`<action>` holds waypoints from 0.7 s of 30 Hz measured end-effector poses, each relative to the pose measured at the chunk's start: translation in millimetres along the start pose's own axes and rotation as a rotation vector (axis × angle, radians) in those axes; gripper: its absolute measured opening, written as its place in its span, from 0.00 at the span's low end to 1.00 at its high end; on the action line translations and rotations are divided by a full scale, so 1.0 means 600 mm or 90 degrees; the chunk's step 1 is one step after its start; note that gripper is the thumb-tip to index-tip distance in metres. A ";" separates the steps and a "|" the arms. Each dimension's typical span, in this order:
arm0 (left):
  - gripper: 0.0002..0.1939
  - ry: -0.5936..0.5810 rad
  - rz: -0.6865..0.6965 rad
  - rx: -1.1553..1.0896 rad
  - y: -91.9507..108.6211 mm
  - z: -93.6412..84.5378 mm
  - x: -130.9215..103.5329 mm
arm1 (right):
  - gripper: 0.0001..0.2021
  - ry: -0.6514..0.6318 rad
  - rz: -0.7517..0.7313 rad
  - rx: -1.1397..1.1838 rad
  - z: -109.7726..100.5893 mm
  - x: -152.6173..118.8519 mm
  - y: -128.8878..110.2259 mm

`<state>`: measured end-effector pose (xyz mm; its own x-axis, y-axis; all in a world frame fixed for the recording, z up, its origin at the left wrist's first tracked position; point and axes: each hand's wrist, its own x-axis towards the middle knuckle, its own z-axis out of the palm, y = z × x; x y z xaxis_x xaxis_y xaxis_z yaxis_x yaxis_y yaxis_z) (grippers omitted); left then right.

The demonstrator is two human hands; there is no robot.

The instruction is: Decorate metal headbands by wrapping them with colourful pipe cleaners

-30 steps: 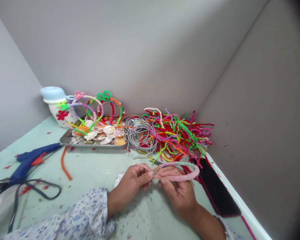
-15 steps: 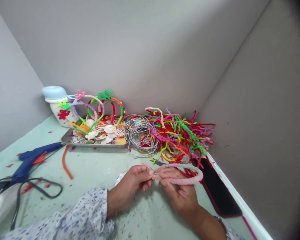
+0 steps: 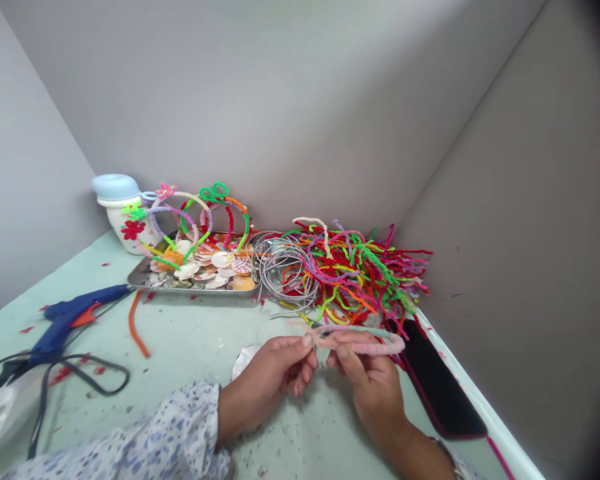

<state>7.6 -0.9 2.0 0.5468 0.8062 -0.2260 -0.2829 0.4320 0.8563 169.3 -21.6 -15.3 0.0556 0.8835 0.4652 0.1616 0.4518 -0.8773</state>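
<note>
Fuzzy loop (image 3: 393, 345), pink and pale green, held above the bench (image 3: 190, 340) between two bare hands. The left hand (image 3: 275, 370) pinches its peach-coloured end between thumb and forefinger; the thumb of the right hand (image 3: 380, 390) presses the near strand against fingers partly hidden beneath it. From where I stand, the meeting of strands near the left fingertips is too blurred to make out. The left wrist partly covers a white object (image 3: 243, 360); the right sleeve is only a sliver, cut off at the lower edge. A shallow metal tray (image 3: 200, 291) contains pale and orange shells (image 3: 223, 259). Decorated hoops (image 3: 196, 228) rise over these, but I cannot tell whether every one stands inside. Left of the tray, a white cup (image 3: 117, 219) has its contents hidden under a pale blue lid (image 3: 116, 187). At right, a wire coil (image 3: 265, 280) overlaps a heap of coloured fuzzy stems (image 3: 367, 267).
</note>
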 end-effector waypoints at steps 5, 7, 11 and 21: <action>0.10 0.131 0.217 0.301 0.005 0.002 -0.016 | 0.07 0.024 0.051 0.037 0.000 0.004 -0.002; 0.06 0.169 0.308 0.401 0.008 0.003 -0.021 | 0.07 0.022 0.048 0.047 0.000 0.002 -0.001; 0.07 0.203 0.421 0.489 0.009 0.005 -0.021 | 0.06 0.024 0.042 0.017 0.001 -0.003 0.000; 0.06 0.208 0.426 0.501 0.012 0.007 -0.020 | 0.07 0.021 0.029 -0.062 0.002 -0.005 -0.011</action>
<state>2.2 -8.8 12.7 0.1997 0.9014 0.3841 0.2032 -0.4216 0.8838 166.8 -27.1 -11.0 0.0974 0.8972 0.4308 0.2524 0.3964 -0.8827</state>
